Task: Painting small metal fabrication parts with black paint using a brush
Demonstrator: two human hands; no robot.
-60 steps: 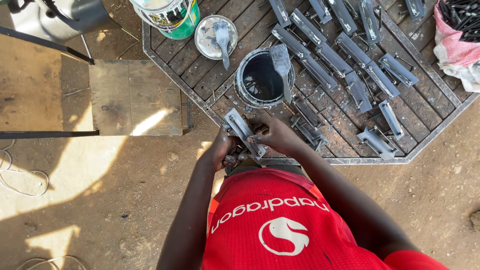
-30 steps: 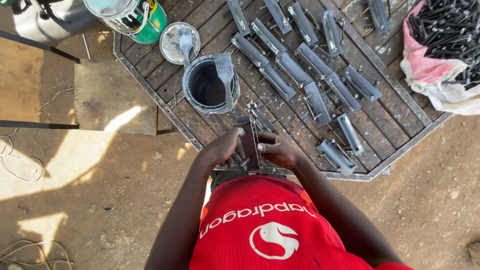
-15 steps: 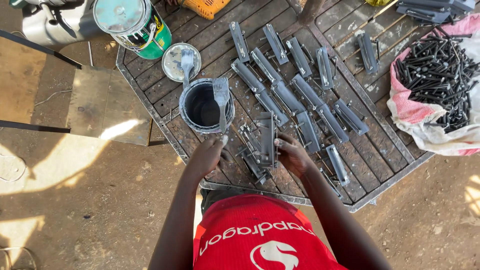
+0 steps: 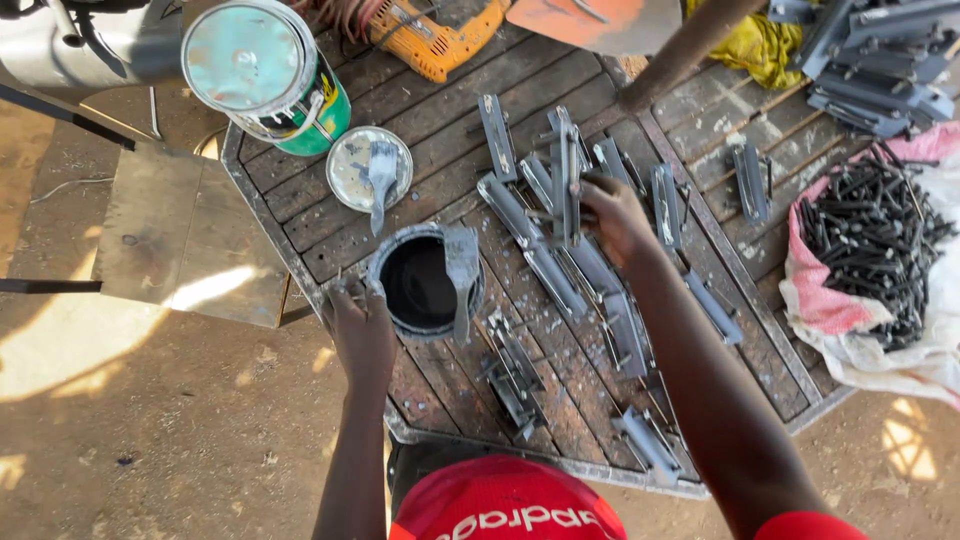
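Since half a second ago my right hand point(image 4: 612, 212) has carried the bracket point(image 4: 566, 180) from near the worktop's front edge out to the far rows, and my left hand point(image 4: 360, 325) has slid back to the worktop's point(image 4: 300, 235) left rim beside the paint tin point(image 4: 420, 283).

The right fingers pinch the bracket at its near end. It stands over the row of grey brackets point(image 4: 560, 270) already laid out, its long axis running away from me, top end pointing toward the orange drill point(image 4: 435, 38). The left fingers look curled against the rim; I cannot tell whether they grip anything.

My worry is the wet coat: the bracket hangs close above its neighbours, and a small tilt could knock or smear them. A pinch on one end gives little control, so it could swing or slip. The brush point(image 4: 462, 275) resting across the tin could also tip out if the left hand bumps it.
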